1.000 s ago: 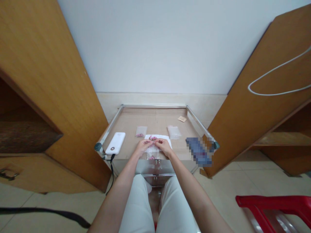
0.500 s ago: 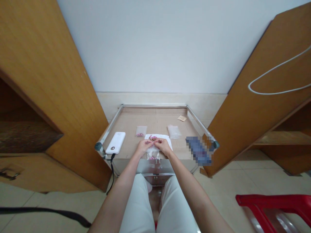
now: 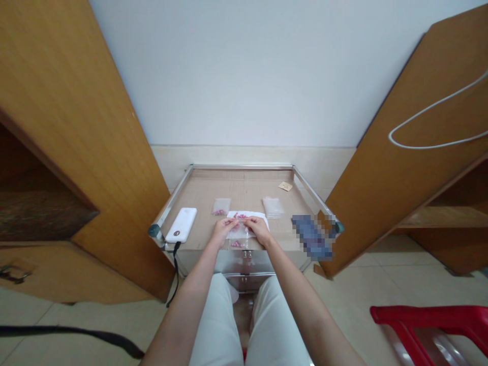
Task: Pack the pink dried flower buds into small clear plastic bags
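Observation:
My left hand (image 3: 224, 229) and my right hand (image 3: 258, 228) pinch the top edge of a small clear plastic bag (image 3: 241, 236) between them. Small pink pieces (image 3: 236, 244) rest in the bottom of this bag. Just beyond my fingertips, more pink pieces (image 3: 240, 216) lie on a white sheet (image 3: 263, 215), partly covered by my hands. To the left sits another clear bag (image 3: 221, 206) with pink pieces in it. On the right is a stack of clear plastic bags (image 3: 273, 207). What the pink pieces are is too small to tell.
A white power bank (image 3: 182, 224) with a black cable (image 3: 176, 264) lies at the table's left. A small tan paper (image 3: 285, 186) lies at the back right, a pixelated dark object (image 3: 311, 237) at the right edge. Metal rails (image 3: 244, 166) border the table; wooden cabinets flank it. A red stool (image 3: 430, 315) stands lower right.
My hands have moved slightly apart along the bag's top edge. The bag now hangs flatter and wider, with its pink pieces shifted a little up and left.

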Action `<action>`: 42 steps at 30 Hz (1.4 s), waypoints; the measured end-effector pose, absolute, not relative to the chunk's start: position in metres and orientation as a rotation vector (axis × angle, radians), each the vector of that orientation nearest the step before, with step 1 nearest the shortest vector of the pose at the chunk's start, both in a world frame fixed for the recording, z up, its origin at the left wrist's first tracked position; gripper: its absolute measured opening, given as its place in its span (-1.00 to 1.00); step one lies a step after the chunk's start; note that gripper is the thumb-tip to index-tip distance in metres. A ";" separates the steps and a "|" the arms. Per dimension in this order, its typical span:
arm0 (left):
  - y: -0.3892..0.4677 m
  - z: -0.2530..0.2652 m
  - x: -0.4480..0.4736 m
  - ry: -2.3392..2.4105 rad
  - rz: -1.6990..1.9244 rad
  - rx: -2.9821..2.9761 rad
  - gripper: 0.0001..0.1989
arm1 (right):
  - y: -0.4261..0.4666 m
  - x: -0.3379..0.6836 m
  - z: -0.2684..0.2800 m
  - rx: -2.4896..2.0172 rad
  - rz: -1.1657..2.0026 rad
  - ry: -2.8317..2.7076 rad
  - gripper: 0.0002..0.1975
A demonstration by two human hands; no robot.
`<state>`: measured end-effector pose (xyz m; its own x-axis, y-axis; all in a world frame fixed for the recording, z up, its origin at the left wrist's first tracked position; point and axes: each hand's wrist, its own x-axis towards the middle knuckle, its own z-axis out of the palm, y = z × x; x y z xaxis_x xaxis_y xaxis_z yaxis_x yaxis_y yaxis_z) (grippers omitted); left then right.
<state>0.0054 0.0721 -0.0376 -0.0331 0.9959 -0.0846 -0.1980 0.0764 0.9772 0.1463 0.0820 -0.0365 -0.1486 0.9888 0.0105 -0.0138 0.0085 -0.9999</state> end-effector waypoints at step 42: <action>0.032 -0.040 0.051 1.809 1.488 1.825 -0.59 | 0.079 0.146 -0.031 -0.951 1.406 -0.995 -0.68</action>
<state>0.0506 0.0319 -0.0400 -0.2355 0.8292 0.5070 0.6575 -0.2482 0.7114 0.1460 0.0793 -0.0312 -0.0623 0.9980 -0.0119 -0.3204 -0.0313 -0.9468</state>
